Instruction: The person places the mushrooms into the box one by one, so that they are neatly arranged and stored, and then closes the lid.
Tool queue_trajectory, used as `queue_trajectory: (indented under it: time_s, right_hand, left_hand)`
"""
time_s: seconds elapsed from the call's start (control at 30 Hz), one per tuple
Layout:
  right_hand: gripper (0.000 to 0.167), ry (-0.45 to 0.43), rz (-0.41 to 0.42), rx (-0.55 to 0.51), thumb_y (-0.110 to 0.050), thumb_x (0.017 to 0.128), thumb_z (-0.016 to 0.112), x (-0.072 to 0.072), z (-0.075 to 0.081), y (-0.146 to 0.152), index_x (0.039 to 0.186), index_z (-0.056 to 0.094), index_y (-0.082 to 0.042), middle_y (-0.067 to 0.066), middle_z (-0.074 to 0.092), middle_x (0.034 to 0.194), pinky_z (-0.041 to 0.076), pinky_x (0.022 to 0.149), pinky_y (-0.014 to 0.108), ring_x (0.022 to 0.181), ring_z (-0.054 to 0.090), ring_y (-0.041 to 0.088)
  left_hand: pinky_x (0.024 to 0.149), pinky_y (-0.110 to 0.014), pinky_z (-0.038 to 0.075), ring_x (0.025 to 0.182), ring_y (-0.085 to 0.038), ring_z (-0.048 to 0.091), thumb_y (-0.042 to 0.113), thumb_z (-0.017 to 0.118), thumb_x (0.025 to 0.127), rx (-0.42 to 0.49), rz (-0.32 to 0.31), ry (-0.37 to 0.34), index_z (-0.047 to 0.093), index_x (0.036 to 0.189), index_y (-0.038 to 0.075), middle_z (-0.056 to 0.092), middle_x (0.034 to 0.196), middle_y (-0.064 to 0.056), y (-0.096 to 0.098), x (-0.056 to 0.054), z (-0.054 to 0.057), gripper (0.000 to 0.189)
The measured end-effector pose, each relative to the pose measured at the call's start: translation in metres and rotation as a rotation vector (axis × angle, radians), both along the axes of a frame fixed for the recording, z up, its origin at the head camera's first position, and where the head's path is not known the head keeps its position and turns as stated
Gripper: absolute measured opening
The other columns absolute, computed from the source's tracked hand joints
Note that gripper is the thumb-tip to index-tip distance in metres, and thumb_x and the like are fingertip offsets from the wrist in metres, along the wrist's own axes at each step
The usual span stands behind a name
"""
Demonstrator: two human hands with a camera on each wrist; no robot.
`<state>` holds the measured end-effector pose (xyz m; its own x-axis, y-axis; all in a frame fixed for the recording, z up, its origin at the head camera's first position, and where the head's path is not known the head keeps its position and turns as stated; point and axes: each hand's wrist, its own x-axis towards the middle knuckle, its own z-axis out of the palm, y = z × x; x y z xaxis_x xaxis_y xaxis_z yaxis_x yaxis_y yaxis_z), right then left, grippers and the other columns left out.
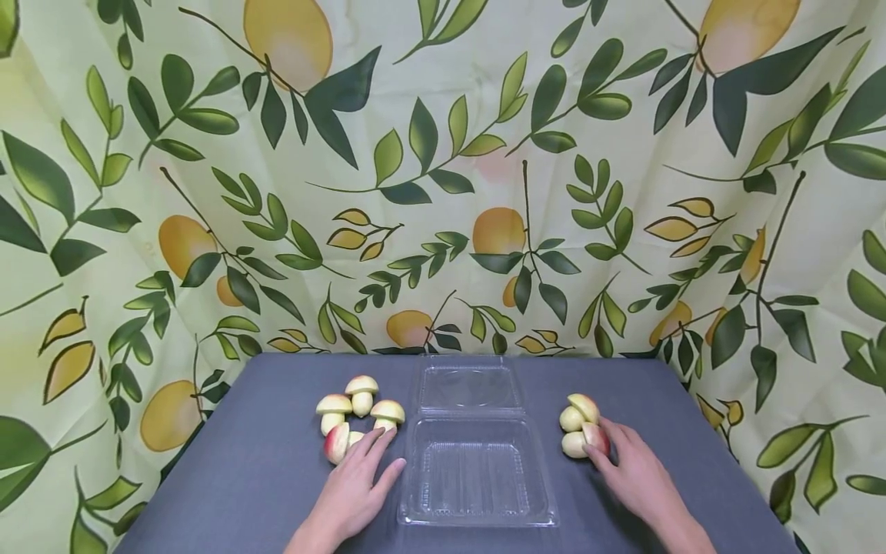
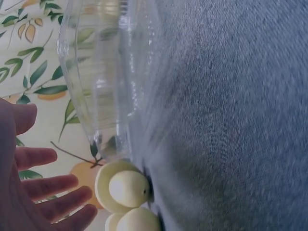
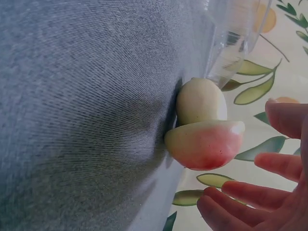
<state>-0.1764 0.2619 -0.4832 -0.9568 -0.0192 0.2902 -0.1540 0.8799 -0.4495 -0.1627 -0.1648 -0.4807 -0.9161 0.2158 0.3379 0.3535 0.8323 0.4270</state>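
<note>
On the left side of the table, several toy mushrooms (image 1: 362,394) with pale stems and yellow-red caps stand grouped, the nearest mushroom (image 1: 337,443) lying tipped on its side. My left hand (image 1: 358,481) hovers at their near right edge, fingers extended; in the left wrist view its fingers (image 2: 55,185) are spread beside a pale mushroom (image 2: 129,188) and hold nothing. Two more mushrooms (image 1: 581,405) lie on the right, tipped over. Close beside the nearer, red-capped mushroom (image 3: 204,147) is my right hand (image 1: 637,471), its fingers loosely extended and gripping nothing.
Between the hands sits a clear plastic clamshell box (image 1: 477,517), its lid (image 1: 471,388) folded back toward the far edge. A dark grey cloth (image 1: 235,477) covers the table. Behind and at both sides hangs a leaf-and-fruit print curtain (image 1: 443,231).
</note>
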Motion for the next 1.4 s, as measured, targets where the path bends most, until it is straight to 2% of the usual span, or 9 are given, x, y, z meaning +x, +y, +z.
queue_trajectory:
  time_s: [0.23,0.4,0.6,0.73,0.93,1.0,1.23,1.4]
  right_hand:
    - [0.062,-0.012,-0.014,-0.032,-0.038,0.098,0.066,-0.006,-0.001,0.001,0.137,0.055,0.009,0.032,0.059,0.127,0.045,0.091,0.066,0.118,0.055,0.052]
    - [0.060,0.003,-0.018,-0.049,-0.038,0.097,0.068,-0.011,-0.005,0.002,0.135,0.057,0.008,0.032,0.060,0.124,0.046,0.091,0.065,0.116,0.056,0.052]
    - [0.053,0.054,-0.017,-0.067,-0.030,0.094,0.073,-0.014,-0.008,0.003,0.128,0.062,0.009,0.031,0.064,0.117,0.047,0.088,0.064,0.110,0.060,0.050]
    - [0.052,0.023,-0.015,-0.063,-0.028,0.093,0.075,-0.015,-0.009,0.004,0.127,0.062,0.009,0.029,0.065,0.116,0.048,0.088,0.063,0.110,0.061,0.048]
    - [0.050,-0.028,0.000,-0.065,-0.024,0.092,0.075,-0.017,-0.009,0.004,0.126,0.062,0.010,0.030,0.065,0.118,0.048,0.089,0.061,0.111,0.061,0.048]
    - [0.049,-0.041,0.000,-0.075,-0.023,0.092,0.075,-0.017,-0.008,0.005,0.126,0.062,0.010,0.030,0.065,0.118,0.049,0.089,0.061,0.110,0.062,0.047]
    - [0.049,-0.108,-0.018,-0.118,-0.026,0.093,0.074,-0.017,-0.006,0.006,0.129,0.063,0.006,0.027,0.066,0.121,0.048,0.089,0.060,0.111,0.062,0.044]
    - [0.045,-0.083,-0.018,-0.143,-0.025,0.091,0.076,-0.016,-0.007,0.006,0.126,0.067,0.002,0.024,0.068,0.119,0.049,0.086,0.056,0.106,0.064,0.039]
  left_hand:
    - [0.099,-0.054,0.047,0.124,-0.028,0.058,0.042,0.056,0.103,0.083,-0.029,-0.039,0.060,0.140,0.012,0.059,0.136,-0.002,0.008,-0.001,-0.004,0.047]
    - [0.099,-0.056,0.047,0.124,-0.030,0.058,0.042,0.057,0.103,0.104,-0.035,-0.059,0.060,0.140,0.012,0.059,0.135,-0.004,0.012,-0.002,-0.004,0.048]
    - [0.101,-0.058,0.045,0.126,-0.033,0.056,0.043,0.056,0.103,0.142,-0.063,-0.105,0.056,0.144,0.011,0.059,0.135,-0.007,0.017,-0.005,-0.008,0.052]
    - [0.099,-0.055,0.047,0.122,-0.032,0.059,0.043,0.057,0.103,0.175,-0.078,-0.131,0.054,0.145,0.012,0.059,0.135,-0.008,0.018,-0.008,-0.013,0.053]
    - [0.083,-0.036,0.057,0.103,-0.029,0.066,0.034,0.062,0.102,0.285,-0.148,-0.175,0.054,0.144,0.007,0.060,0.130,-0.012,0.017,-0.012,-0.017,0.051]
    - [0.081,-0.033,0.058,0.103,-0.030,0.066,0.031,0.063,0.101,0.320,-0.172,-0.197,0.053,0.143,0.004,0.060,0.129,-0.015,0.016,-0.013,-0.017,0.051]
    - [0.082,-0.030,0.057,0.106,-0.030,0.065,0.027,0.065,0.100,0.371,-0.219,-0.283,0.052,0.144,0.001,0.060,0.129,-0.017,0.017,-0.016,-0.017,0.053]
    - [0.083,-0.036,0.057,0.103,-0.028,0.066,0.023,0.067,0.098,0.378,-0.231,-0.266,0.054,0.142,0.000,0.061,0.126,-0.018,0.020,-0.018,-0.016,0.051]
